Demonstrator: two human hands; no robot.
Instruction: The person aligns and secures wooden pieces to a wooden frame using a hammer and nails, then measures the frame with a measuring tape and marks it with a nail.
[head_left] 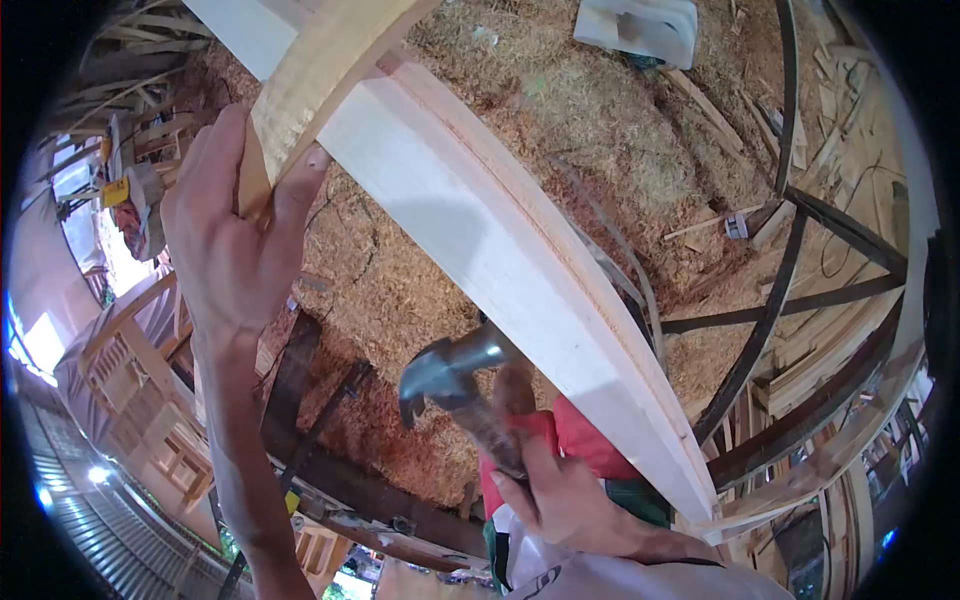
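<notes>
A curved strip of pale wood (345,65) crosses the top of the view, and my left hand (235,210) grips its lower end between thumb and fingers. Beneath it a long, light wooden board (500,240) runs diagonally from upper left to lower right, with a stepped edge on its right side. My right hand (560,500) is closed around the handle of a claw hammer (455,372). The hammer's metal head is up, beside the board's left edge, and does not visibly touch the curved strip.
Sawdust (385,290) covers the ground. A white plastic container (636,28) lies at the top right. Dark metal bars (780,290) form a frame at the right, near stacked timber (830,360). Wooden furniture frames (135,380) stand at the left.
</notes>
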